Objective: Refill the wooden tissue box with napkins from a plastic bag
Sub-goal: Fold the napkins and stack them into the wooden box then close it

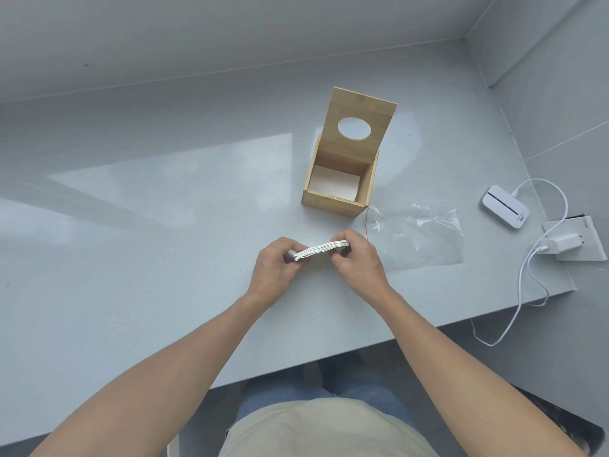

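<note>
Torso: beige shirt (324,430) right at the bottom, jeans just past it, both forearms reaching out over the desk (131,258).
Left hand (275,272): pinched on the left end of the napkins (321,250), fingers curled round it.
Right hand (357,260): clamped on the right end, thumb below and fingers on top.
Napkins: thin white stack, edge-on to the camera, held a bit above the desk between both hands, sagging slightly to the left.
Box (342,174): wooden, sits just beyond the hands, lid (359,123) flipped up and leaning back, oval hole in it. Something white and flat at the bottom inside.
Bag (418,235): clear plastic, lying flat on the desk right of the hands, looks empty, near the box's front right corner.
Far right: white gadget (504,206) with a cable (527,272) running to a charger (560,245) by the desk edge.
</note>
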